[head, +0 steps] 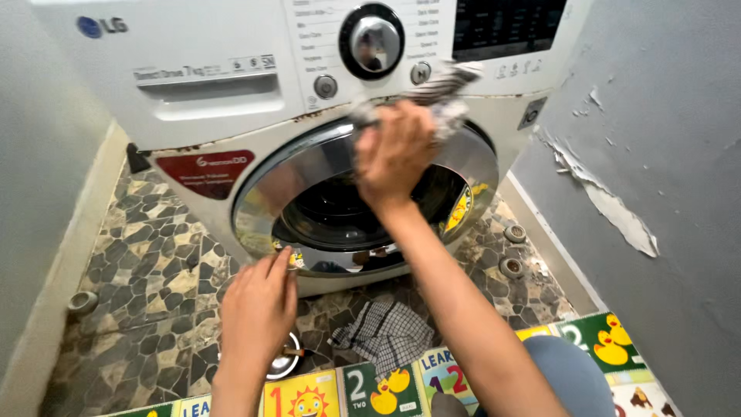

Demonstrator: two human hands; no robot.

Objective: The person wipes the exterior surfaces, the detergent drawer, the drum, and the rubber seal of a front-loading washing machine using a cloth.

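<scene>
A white front-loading washing machine fills the upper half of the view, with a chrome-ringed round door and a control dial. My right hand is pressed against the top of the door ring, shut on a striped grey cloth that reaches up onto the control panel. My left hand hovers low by the bottom of the door ring, fingers together and loosely extended, holding nothing.
A checked cloth lies crumpled on the pebble-pattern floor. A small metal bowl sits under my left hand. Colourful foam mats lie along the bottom. A grey wall with peeling paint stands close on the right.
</scene>
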